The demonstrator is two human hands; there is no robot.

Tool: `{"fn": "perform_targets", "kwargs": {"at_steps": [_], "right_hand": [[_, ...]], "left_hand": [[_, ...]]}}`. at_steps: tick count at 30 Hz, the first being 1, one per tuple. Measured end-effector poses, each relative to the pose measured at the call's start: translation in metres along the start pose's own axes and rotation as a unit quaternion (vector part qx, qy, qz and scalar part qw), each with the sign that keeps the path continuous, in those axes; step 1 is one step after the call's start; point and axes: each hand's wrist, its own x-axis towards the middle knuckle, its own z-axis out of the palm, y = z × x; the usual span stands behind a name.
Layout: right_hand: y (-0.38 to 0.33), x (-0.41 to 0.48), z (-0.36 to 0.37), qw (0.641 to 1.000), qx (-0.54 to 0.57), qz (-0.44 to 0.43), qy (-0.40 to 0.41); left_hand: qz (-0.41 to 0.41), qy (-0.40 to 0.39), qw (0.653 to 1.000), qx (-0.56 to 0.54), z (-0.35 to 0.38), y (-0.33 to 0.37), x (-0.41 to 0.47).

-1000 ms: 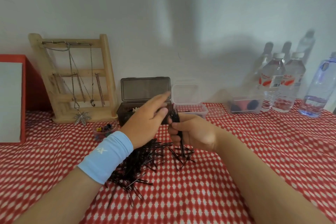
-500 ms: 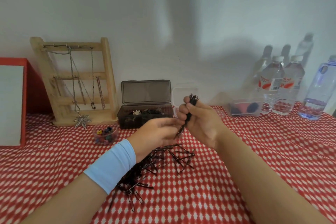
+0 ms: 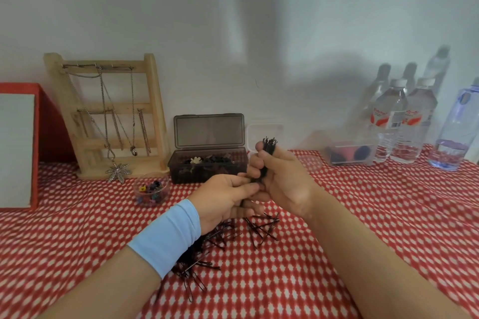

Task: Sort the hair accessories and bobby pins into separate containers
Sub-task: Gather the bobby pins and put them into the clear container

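We show the person's right hand (image 3: 285, 179) raised above the red-and-white patterned tablecloth (image 3: 388, 215), its fingers curled tightly round a bundle of black metal bobby pins (image 3: 269, 143). The bundle stands nearly upright, and the pin tips fan out above the index finger. The left hand (image 3: 223, 197) wears a light blue fabric wristband (image 3: 168, 235). It meets the right hand from the left, and its thumb and fingertips pinch the lower end of the same bundle.

Beneath and just near of both hands we see a loose pile of black bobby pins (image 3: 261, 228) scattered on the cloth, partly hidden by the left wrist.

On the far side, against the wall, we mark:
- A dark smoky translucent plastic box (image 3: 181, 173), with its hinged lid standing open and dark hair accessories and one pale flower piece inside.
- A clear plastic box (image 3: 264, 132) just to its right, mostly hidden behind the right hand.
- A small round clear cup of coloured clips (image 3: 150, 191), near and to the left of the dark box.
- A pale wooden ladder-shaped jewellery stand (image 3: 153, 101) hung with chains, farther left.
- A clear rectangular container with red and dark contents (image 3: 350, 153) and clear plastic water bottles (image 3: 388, 116), at far right.
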Motion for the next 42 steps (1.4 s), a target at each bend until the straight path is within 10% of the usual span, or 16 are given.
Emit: {"fn": "perform_targets", "kwargs": {"at_steps": [11,16,21,28,33,39,42], "right_hand": [[-0.009,0.002,0.002,0.988,0.067,-0.096,0.099],[-0.003,0.002,0.001,0.978,-0.126,-0.139,0.088],[0.003,0.0,-0.001,0.956,-0.258,-0.117,0.069],[-0.003,0.003,-0.006,0.988,-0.147,-0.009,0.043],[-0.019,0.009,-0.005,0.973,-0.216,0.087,-0.002],[-0.045,0.029,-0.012,0.922,-0.359,0.142,-0.011],[-0.059,0.049,-0.015,0.832,-0.543,0.114,-0.01]], "left_hand": [[-0.02,0.053,0.998,0.012,0.002,0.004,0.002],[-0.011,-0.045,0.949,-0.313,0.009,0.011,0.0],[-0.013,-0.078,0.911,-0.405,0.002,0.01,0.0],[-0.025,0.073,0.995,-0.059,-0.008,0.027,-0.002],[0.215,0.082,0.96,0.161,-0.012,0.055,0.015],[0.21,0.016,0.917,0.34,-0.024,0.066,0.043],[0.219,0.036,0.903,0.368,-0.029,0.068,0.054]]}}
